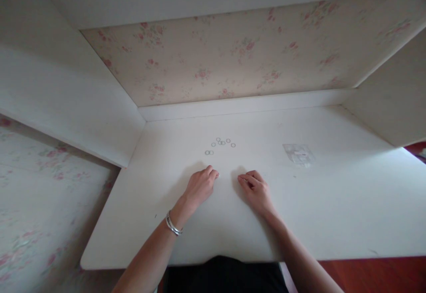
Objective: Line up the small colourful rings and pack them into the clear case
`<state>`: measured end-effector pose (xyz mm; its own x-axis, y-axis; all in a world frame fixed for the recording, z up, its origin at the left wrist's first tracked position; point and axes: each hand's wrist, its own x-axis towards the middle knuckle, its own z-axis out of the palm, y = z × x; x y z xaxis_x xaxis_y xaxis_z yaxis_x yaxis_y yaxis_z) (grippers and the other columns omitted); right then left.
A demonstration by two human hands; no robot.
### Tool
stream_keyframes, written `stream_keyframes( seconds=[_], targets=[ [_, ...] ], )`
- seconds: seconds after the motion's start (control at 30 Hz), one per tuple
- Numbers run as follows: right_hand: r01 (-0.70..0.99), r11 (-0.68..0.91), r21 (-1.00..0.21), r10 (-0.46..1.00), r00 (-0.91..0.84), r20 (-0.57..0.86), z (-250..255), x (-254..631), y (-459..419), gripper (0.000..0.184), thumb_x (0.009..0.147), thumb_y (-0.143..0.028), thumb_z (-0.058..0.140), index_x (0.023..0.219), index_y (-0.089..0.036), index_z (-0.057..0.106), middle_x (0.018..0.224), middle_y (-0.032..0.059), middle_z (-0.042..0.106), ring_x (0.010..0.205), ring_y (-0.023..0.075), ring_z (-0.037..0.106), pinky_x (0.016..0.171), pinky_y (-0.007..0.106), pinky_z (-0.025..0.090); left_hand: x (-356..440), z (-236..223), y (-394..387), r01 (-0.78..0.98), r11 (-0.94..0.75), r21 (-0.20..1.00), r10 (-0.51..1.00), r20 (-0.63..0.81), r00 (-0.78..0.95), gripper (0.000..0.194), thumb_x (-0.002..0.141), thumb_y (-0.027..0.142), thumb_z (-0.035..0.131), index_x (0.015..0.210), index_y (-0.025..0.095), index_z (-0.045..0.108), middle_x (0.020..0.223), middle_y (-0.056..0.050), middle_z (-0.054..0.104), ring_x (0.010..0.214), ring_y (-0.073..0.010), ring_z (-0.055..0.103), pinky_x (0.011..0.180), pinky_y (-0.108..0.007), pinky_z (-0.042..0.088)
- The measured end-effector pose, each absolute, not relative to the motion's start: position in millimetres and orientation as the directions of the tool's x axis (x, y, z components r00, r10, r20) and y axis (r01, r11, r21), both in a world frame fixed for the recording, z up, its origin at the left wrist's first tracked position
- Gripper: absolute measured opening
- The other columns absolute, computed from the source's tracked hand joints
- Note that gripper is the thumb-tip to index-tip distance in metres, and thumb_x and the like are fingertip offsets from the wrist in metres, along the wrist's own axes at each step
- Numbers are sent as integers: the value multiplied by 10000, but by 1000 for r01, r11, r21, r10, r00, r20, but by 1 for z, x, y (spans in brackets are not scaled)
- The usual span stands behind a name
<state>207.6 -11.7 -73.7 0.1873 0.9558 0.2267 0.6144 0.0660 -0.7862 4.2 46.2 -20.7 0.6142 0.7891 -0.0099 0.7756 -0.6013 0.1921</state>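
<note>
Several small metal rings (222, 142) lie in a loose cluster on the white desk (333, 204), with a linked pair (209, 152) a little to the left. My left hand (199, 186) rests on the desk just below them, fingers curled with the tips pressed together. My right hand (254, 188) lies beside it, fingers also curled and pinched. What either hand holds, if anything, is too small to make out. A silver bracelet (173, 225) circles my left wrist.
A worn sticker patch (298, 154) marks the desk to the right. White side panels (66, 102) flank the desk, and floral wallpaper (233, 57) backs it. Red-brown floor (376, 275) shows at the lower right.
</note>
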Motion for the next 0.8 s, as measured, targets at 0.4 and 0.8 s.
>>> stream_keyframes(
  seconds=[0.4, 0.8],
  targets=[
    [629, 76, -774, 958, 170, 232, -73, 208, -14, 303, 879, -383, 478, 845, -188, 706, 861, 61, 584, 656, 117, 543, 556, 234, 432, -40, -33, 58, 738, -433, 518, 899, 308, 312, 195, 921, 270, 422, 929, 191, 600, 886, -35, 609, 801, -141, 570, 738, -251, 441],
    [683, 141, -717, 981, 2, 195, -64, 167, -7, 268, 896, -372, 459, 945, -232, 682, 929, 45, 586, 619, 98, 544, 596, 235, 452, -74, -68, 54, 692, -170, 702, 983, 165, 74, 284, 881, 386, 455, 935, 170, 631, 721, -8, 583, 637, -125, 519, 619, -237, 406]
  ],
)
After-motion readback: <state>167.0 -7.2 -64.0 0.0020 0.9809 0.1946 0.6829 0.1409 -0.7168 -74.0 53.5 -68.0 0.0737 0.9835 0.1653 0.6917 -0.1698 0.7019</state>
